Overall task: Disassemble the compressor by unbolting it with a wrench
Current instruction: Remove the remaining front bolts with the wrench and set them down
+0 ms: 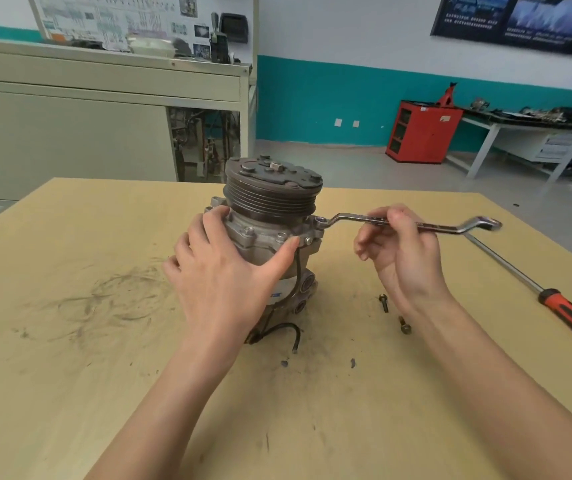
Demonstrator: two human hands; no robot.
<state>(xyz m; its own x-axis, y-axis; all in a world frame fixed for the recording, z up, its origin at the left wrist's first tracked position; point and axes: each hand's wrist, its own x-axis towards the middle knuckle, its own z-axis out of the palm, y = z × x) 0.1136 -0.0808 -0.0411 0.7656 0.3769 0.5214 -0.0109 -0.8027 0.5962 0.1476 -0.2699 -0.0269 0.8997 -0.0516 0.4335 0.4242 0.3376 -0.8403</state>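
From the head view, the compressor [270, 233] stands upright near the middle of the pale wooden bench [70, 375], its grooved pulley [272, 194] uppermost and a nut at the centre of the clutch plate; the left hand [222, 275] is wrapped round the near-left side of the housing just below the pulley, fingers curved over the flange at the far side and thumb stretched across the front, its tip touching the flange; the right hand [402, 251] is raised to the right of the compressor and pinches the shank of the wrench [412, 226] between thumb and curled fingers, the other fingers folded below it; the wrench lies roughly level, its near ring end at the right-hand ear of the flange and its far ring end out beyond the hand; the ring appears to sit over a bolt head there, though the head itself is hidden and I cannot be sure how far it is seated; a black wire [296, 336] runs down the front of the housing and curls onto the bench at its foot; two loose bolts [384, 302] lie on the bench just right of the compressor, below the right wrist, near each other but apart; a screwdriver [570, 315] with a red and black handle lies well to the right, its shaft pointing away towards the far edge; the bench top carries dark smudges and scuff rings to the left of the compressor; beyond the bench stand a grey cabinet [70, 126] and a red tool cabinet [423, 131] against a teal and white wall.
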